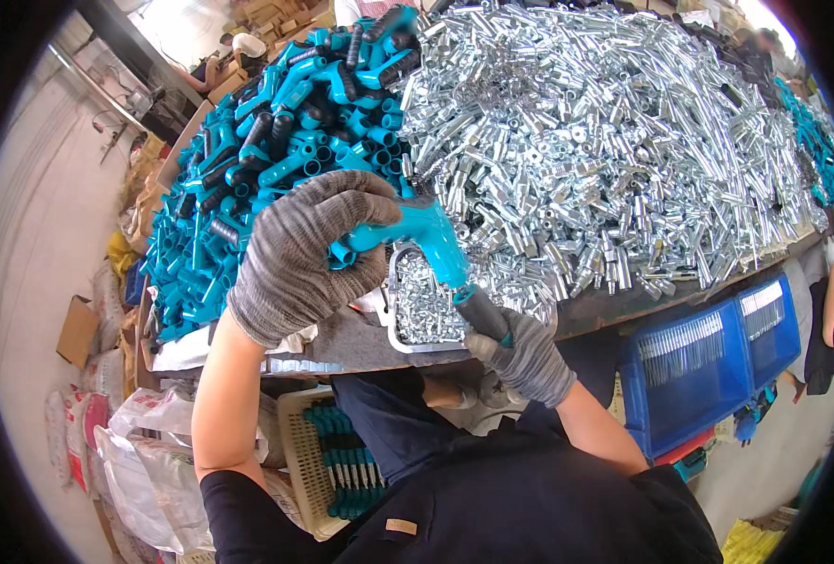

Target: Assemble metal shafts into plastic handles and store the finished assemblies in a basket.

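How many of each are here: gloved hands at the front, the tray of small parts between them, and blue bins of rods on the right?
Gloved hands: 2
Tray: 1
Blue bins: 2
Total: 5

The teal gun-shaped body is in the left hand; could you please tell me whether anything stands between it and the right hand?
Yes, the dark cylindrical grip held in the right hand stands between that hand and the lower end of the teal gun-shaped body in the left hand. Nothing else visible does.
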The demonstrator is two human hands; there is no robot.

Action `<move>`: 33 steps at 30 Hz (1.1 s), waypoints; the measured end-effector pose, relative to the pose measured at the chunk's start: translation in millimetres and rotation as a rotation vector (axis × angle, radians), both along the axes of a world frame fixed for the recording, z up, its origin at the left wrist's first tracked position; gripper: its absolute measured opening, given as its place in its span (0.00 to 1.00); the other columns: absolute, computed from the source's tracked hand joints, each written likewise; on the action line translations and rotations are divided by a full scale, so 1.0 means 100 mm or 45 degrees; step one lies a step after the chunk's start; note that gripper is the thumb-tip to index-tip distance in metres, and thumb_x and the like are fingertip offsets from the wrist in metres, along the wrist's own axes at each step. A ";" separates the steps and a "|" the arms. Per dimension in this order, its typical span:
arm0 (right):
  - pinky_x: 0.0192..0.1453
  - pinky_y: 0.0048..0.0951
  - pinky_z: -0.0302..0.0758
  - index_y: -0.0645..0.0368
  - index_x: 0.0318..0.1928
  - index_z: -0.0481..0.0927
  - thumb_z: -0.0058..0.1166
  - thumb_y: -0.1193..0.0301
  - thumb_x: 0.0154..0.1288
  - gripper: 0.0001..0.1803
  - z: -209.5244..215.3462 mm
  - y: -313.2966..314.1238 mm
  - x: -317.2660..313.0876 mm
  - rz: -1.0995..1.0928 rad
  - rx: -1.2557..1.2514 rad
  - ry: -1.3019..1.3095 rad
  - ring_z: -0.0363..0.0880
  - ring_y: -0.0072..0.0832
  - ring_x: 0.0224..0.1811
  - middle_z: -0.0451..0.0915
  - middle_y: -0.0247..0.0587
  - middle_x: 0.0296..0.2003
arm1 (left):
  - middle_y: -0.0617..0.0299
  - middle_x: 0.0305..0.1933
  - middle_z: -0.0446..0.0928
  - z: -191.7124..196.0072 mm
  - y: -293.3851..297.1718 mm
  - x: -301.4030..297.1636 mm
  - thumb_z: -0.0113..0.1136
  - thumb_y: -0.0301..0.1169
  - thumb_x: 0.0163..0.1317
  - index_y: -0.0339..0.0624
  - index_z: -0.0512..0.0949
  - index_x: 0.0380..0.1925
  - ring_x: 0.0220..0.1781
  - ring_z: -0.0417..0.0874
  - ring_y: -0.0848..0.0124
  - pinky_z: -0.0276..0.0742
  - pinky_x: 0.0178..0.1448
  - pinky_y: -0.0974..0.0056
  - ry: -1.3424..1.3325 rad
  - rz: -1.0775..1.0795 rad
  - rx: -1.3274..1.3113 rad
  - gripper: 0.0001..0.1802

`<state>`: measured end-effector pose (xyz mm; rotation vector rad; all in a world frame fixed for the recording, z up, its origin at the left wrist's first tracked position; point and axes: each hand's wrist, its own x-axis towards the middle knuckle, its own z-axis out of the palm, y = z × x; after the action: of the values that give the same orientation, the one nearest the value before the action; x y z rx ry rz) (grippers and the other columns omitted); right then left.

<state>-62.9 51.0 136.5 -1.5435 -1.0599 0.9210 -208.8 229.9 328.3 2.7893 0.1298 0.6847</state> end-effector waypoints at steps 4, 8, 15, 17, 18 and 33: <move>0.40 0.40 0.75 0.69 0.45 0.75 0.59 0.49 0.58 0.31 0.18 0.02 -0.07 -0.087 0.064 -0.044 0.81 0.46 0.34 0.80 0.56 0.29 | 0.51 0.44 0.79 0.03 0.10 -0.01 0.64 0.35 0.55 0.39 0.75 0.43 0.44 0.81 0.58 0.77 0.46 0.61 0.546 0.230 -0.342 0.18; 0.41 0.42 0.75 0.69 0.42 0.75 0.59 0.49 0.58 0.31 0.13 0.06 -0.08 -0.108 0.067 -0.355 0.80 0.50 0.35 0.79 0.59 0.29 | 0.44 0.28 0.78 -0.34 0.00 0.26 0.49 0.56 0.63 0.37 0.75 0.28 0.35 0.81 0.51 0.75 0.38 0.54 0.877 0.641 0.034 0.28; 0.34 0.40 0.75 0.68 0.38 0.75 0.58 0.49 0.59 0.29 0.07 0.04 0.03 0.042 0.104 -0.270 0.79 0.43 0.29 0.78 0.53 0.26 | 0.48 0.20 0.76 -0.48 0.03 0.34 0.50 0.60 0.61 0.40 0.78 0.36 0.28 0.80 0.50 0.74 0.33 0.53 0.536 0.428 0.150 0.30; 0.29 0.37 0.74 0.67 0.38 0.75 0.58 0.49 0.59 0.28 0.11 0.00 0.07 0.125 0.204 -0.074 0.79 0.37 0.24 0.77 0.48 0.24 | 0.51 0.22 0.76 -0.59 0.15 0.30 0.53 0.60 0.59 0.41 0.77 0.37 0.29 0.80 0.52 0.74 0.35 0.56 0.412 0.322 0.037 0.30; 0.23 0.32 0.71 0.65 0.38 0.76 0.58 0.49 0.60 0.27 0.24 -0.01 0.10 0.262 -0.028 0.351 0.75 0.29 0.20 0.76 0.43 0.23 | 0.52 0.24 0.75 -0.66 0.20 0.27 0.53 0.59 0.59 0.40 0.76 0.36 0.30 0.79 0.55 0.74 0.37 0.58 0.256 0.235 -0.050 0.30; 0.39 0.45 0.74 0.66 0.37 0.75 0.59 0.50 0.56 0.27 0.07 0.23 0.23 -0.141 -0.043 -0.774 0.79 0.50 0.33 0.78 0.55 0.28 | 0.42 0.32 0.80 -0.70 0.03 0.64 0.42 0.65 0.61 0.36 0.81 0.33 0.37 0.82 0.50 0.77 0.44 0.52 0.771 1.064 -0.113 0.38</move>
<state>-40.2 74.3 143.7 -1.9479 -1.3609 0.3922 -144.8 232.7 258.7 2.6826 1.4361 -0.0677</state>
